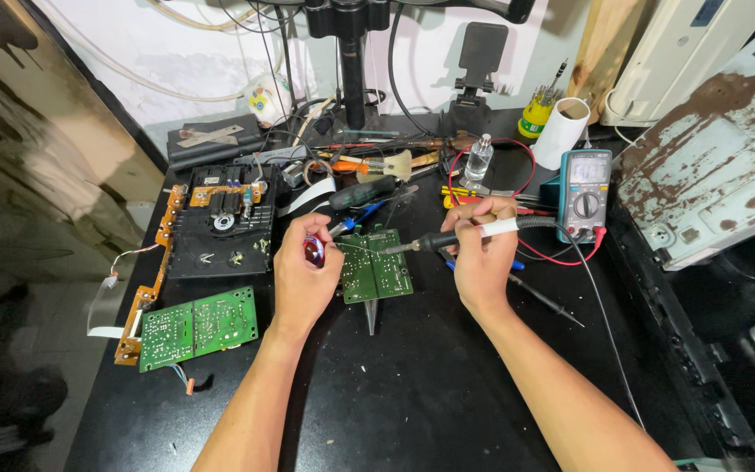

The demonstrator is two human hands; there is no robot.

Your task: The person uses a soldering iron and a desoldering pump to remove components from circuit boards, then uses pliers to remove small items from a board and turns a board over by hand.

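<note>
My right hand (481, 253) grips a soldering iron (447, 238) with a black and white handle, its tip pointing left over a small green circuit board (377, 269) lying on the black workbench. On the board's left edge, my left hand (301, 278) pinches a small red spool of solder (314, 249), and a thin wire runs from it toward the iron's tip. The iron's black cable trails off to the right.
A second green circuit board (198, 326) lies at the left, below an opened black disc drive (220, 220). A teal multimeter (584, 194) with red leads stands right of my hand. Screwdrivers, pliers, a small bottle (479, 158) and cables crowd the back.
</note>
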